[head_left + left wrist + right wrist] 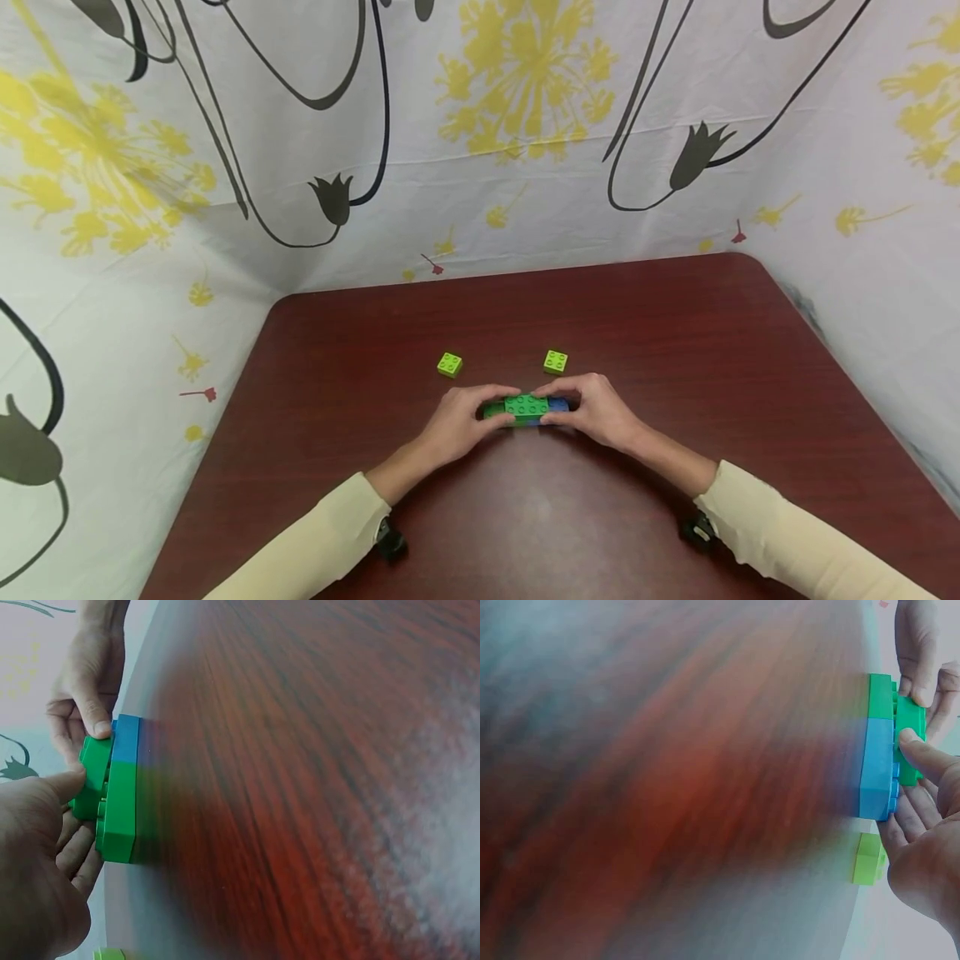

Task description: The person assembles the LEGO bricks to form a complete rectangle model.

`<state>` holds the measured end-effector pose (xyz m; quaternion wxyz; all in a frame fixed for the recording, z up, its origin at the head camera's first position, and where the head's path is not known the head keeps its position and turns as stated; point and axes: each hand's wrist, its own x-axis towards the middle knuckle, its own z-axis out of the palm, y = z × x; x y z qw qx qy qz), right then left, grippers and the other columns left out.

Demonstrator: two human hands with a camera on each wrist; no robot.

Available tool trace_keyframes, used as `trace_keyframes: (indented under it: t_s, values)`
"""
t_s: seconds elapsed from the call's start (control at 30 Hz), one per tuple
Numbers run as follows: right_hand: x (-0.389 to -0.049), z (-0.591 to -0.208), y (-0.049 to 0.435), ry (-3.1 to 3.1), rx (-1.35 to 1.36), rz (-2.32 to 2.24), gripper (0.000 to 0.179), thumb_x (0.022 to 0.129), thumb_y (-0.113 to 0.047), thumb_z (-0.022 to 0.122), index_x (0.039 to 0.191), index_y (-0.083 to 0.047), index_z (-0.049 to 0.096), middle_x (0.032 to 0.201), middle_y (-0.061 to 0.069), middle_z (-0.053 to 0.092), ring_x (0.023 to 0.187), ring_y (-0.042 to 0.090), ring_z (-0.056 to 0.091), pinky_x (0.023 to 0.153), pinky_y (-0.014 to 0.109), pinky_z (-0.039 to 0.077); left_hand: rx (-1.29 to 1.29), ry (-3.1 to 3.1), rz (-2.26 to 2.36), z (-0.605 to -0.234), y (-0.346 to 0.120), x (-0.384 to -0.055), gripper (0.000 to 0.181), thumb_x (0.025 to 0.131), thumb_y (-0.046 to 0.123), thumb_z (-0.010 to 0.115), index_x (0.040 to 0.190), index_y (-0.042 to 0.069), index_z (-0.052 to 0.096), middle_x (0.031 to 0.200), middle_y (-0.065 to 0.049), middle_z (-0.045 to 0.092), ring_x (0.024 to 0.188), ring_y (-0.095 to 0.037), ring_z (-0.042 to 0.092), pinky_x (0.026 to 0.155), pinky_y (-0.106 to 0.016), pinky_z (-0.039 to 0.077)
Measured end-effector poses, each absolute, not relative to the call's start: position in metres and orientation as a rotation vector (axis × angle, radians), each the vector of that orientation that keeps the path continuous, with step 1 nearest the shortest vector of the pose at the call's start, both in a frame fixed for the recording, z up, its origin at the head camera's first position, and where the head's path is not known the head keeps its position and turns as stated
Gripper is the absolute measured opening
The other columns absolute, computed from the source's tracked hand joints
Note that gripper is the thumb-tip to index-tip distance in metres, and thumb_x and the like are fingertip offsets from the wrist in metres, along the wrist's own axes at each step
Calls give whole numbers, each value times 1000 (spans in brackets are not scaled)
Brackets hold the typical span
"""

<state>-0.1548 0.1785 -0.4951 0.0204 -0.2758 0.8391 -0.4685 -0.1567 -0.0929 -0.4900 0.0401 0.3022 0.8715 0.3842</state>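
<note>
A green toy building brick [527, 406] is held level between both hands, over the place where a lower green brick [120, 814] and a blue brick [877, 769] meet end to end on the table. Studs show in a narrow gap under the upper brick in both wrist views, so it does not look fully pressed down. My left hand [467, 417] pinches its left end between thumb and fingers. At the other end, my right hand [602, 411] pinches it the same way. Parts of the lower bricks are hidden by the fingers.
Two lime-green square bricks lie behind the hands, one to the left [450, 365] and one to the right [556, 362]. The dark red wooden table [360, 342] has rounded far corners. A patterned white cloth [420, 200] hangs along its back and sides.
</note>
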Motion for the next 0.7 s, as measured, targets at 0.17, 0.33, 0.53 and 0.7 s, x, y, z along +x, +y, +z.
trace_keyframes:
  t_s: [0.17, 0.33, 0.53, 0.7]
  values:
    - [-155, -490, 177, 2579, -850, -1402, 36, 88, -12, 89, 122, -10, 78, 116, 5, 77, 101, 18, 76, 82, 35, 63, 906, 2683, 1171, -491, -93, -157, 39, 100, 29, 78, 137, 21, 73, 132, 5, 73, 106, -7, 70, 87, -32, 57]
    - [-154, -485, 175, 2569, -859, -1365, 38, 92, -17, 86, 128, -8, 77, 120, 8, 77, 102, 18, 76, 82, 37, 63, 900, 2685, 1166, -492, -93, -157, 38, 99, 29, 78, 137, 24, 74, 131, 6, 74, 105, -5, 69, 87, -31, 57]
    - [-155, -482, 171, 2593, -883, -1346, 32, 94, -14, 84, 125, -9, 79, 117, 8, 78, 101, 17, 76, 82, 36, 63, 905, 2676, 1174, -491, -94, -158, 39, 99, 28, 79, 137, 23, 74, 130, 5, 74, 105, -4, 69, 88, -33, 58]
    - [-156, -482, 170, 2605, -871, -1322, 30, 94, -12, 84, 123, -9, 80, 115, 7, 79, 95, 13, 75, 78, 28, 62, 919, 2675, 1163, -492, -95, -160, 38, 99, 28, 79, 137, 23, 74, 128, 5, 75, 86, -5, 64, 77, -27, 54]
